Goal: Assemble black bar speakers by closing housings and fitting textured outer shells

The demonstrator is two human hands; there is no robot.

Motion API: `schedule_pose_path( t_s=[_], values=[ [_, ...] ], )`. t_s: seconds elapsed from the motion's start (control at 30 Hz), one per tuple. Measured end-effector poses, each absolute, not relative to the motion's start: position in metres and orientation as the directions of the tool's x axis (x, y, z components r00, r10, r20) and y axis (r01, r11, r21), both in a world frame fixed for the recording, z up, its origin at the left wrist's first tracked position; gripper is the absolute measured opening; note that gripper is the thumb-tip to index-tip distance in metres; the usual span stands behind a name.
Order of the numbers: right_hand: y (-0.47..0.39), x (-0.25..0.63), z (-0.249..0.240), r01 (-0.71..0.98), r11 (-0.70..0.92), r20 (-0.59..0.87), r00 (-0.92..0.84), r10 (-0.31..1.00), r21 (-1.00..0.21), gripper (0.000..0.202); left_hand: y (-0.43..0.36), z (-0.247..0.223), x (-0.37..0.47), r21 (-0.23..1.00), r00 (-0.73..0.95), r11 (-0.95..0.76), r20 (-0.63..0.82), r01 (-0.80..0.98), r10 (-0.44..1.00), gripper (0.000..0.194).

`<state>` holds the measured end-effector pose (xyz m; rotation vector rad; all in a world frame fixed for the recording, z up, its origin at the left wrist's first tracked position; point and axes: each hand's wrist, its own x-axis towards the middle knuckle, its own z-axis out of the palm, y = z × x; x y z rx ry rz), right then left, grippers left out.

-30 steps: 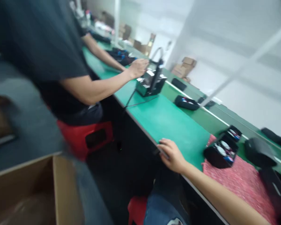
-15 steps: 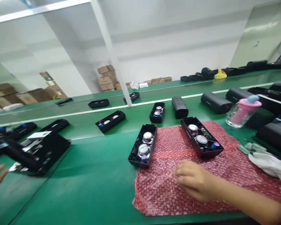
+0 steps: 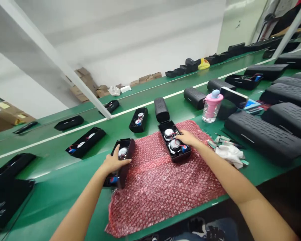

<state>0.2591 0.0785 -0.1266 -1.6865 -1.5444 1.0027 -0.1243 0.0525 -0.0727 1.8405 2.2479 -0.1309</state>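
My left hand (image 3: 113, 163) lies across the left open speaker housing (image 3: 131, 150), its thumb over the right rim and its other fingers partly hidden at the far side. A silver speaker driver and a blue wrapped part show inside. My right hand (image 3: 187, 138) grips the right wall of a second open speaker housing (image 3: 177, 157), with fingertips over the rim near the red wires. Two round silver drivers (image 3: 175, 145) and a blue cylinder (image 3: 184, 148) sit in it. This second housing rests on red bubble wrap (image 3: 163, 190); the left one is at the wrap's left edge.
A clear cup with a pink lid (image 3: 212, 107) stands right of the wrap, near a white cloth (image 3: 230, 154) and small tools. Closed black speakers (image 3: 263, 134) crowd the right side. More open housings (image 3: 85, 142) lie along the green bench.
My left hand has come from the far left edge onto the left housing. My right hand has moved from the wrap to the right housing's wall. The view has turned right.
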Motion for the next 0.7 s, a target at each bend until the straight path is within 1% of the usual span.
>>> schedule_pose_path(
  t_s=[0.07,0.13,0.2,0.3,0.37,0.4,0.47,0.53,0.6,0.7],
  values=[
    [0.079,0.261,-0.129,0.512,-0.113,-0.123,0.014,0.992,-0.852,0.020,0.063,-0.074,-0.118,0.065,-0.230,0.253,-0.250,0.965,0.941,0.109],
    [0.081,0.272,-0.128,0.517,-0.116,-0.119,0.029,0.993,-0.848,0.022,0.068,-0.067,-0.111,0.113,-0.209,0.237,-0.217,0.965,0.953,0.113],
    [0.083,0.291,-0.125,0.525,-0.120,-0.105,0.059,0.993,-0.843,0.021,0.072,-0.054,-0.095,0.185,-0.179,0.216,-0.196,0.959,0.964,0.116],
    [0.085,0.321,-0.123,0.544,-0.128,-0.072,0.123,0.990,-0.830,0.015,0.076,-0.033,-0.051,0.268,-0.132,0.179,-0.185,0.947,0.974,0.117],
    [0.085,0.336,-0.124,0.562,-0.137,-0.057,0.158,0.986,-0.816,0.015,0.078,-0.025,-0.012,0.283,-0.106,0.154,-0.180,0.947,0.978,0.119],
    [0.086,0.341,-0.126,0.573,-0.146,-0.056,0.171,0.984,-0.806,0.015,0.078,-0.023,0.009,0.267,-0.108,0.153,-0.177,0.952,0.978,0.122],
    [0.087,0.346,-0.130,0.600,-0.167,-0.065,0.188,0.980,-0.782,0.016,0.080,-0.025,0.047,0.261,-0.085,0.128,-0.169,0.957,0.982,0.126],
    [0.089,0.346,-0.134,0.631,-0.184,-0.070,0.202,0.977,-0.753,0.018,0.084,-0.033,0.079,0.294,-0.066,0.115,-0.173,0.949,0.983,0.127],
    [0.092,0.345,-0.136,0.662,-0.185,-0.056,0.211,0.976,-0.726,0.019,0.088,-0.041,0.103,0.321,-0.074,0.128,-0.176,0.939,0.982,0.130],
    [0.093,0.347,-0.135,0.703,-0.160,-0.008,0.214,0.977,-0.693,0.013,0.092,-0.051,0.125,0.358,-0.099,0.164,-0.194,0.919,0.976,0.133]
  ],
)
